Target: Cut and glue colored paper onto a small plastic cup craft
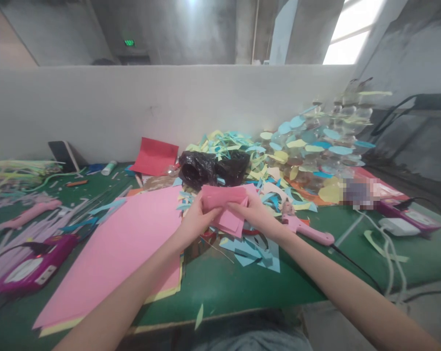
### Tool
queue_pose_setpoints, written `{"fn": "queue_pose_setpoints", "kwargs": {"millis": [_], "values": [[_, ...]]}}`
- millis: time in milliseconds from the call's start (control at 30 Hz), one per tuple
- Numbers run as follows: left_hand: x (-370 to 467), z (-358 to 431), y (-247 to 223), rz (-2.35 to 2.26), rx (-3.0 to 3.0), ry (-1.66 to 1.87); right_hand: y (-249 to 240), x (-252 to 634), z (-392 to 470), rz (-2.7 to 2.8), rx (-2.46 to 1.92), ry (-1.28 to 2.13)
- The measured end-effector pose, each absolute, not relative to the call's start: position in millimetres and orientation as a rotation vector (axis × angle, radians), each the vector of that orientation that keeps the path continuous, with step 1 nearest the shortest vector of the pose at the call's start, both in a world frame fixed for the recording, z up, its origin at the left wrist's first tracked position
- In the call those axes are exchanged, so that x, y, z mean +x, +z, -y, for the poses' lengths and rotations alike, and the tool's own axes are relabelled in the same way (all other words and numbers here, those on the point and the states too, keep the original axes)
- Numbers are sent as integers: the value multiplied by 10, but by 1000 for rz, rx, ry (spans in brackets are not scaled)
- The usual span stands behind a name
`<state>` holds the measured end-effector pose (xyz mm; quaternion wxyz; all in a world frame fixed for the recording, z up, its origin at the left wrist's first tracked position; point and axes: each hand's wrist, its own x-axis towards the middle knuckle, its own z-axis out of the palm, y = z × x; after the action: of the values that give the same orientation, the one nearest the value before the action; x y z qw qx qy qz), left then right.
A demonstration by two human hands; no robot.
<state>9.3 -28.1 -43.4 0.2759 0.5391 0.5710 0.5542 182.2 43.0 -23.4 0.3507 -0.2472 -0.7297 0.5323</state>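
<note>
Between my two hands is a small stack of pink paper [225, 199], held above the middle of the table. My left hand [201, 214] grips its left side, thumb in front and fingers behind. On the right side my right hand [250, 210] closes around it the same way. Lower pink sheets hang below the thumbs at slightly different angles. Large pink sheets [132, 239] lie to the left of the stack, on top of yellow ones. Blue paper scraps [258, 253] lie beneath and in front of my hands.
A pink glue gun [311, 232] with a cord lies right, another [30, 213] left. Behind my hands sit a black plastic bag [205, 168] and heaped paper cuttings [223, 141]. Plastic bottles with coloured discs [330, 146] stand back right. A purple power box [33, 265] lies left.
</note>
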Motion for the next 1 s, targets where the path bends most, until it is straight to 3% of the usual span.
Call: {"fn": "queue_pose_setpoints", "kwargs": {"millis": [167, 433, 733, 1000], "values": [[91, 286, -421, -1487, 1412, 1489, -273, 1840, -472, 1958, -633, 1305], [31, 316, -453, -1598, 1411, 1137, -211, 1931, -447, 2160, -569, 1355], [53, 387, -194, -1573, 1562, 1325, -149, 1941, -450, 2110, -470, 1310], [59, 407, -306, -1553, 1594, 1312, -255, 1925, -483, 2229, -489, 1345]]}}
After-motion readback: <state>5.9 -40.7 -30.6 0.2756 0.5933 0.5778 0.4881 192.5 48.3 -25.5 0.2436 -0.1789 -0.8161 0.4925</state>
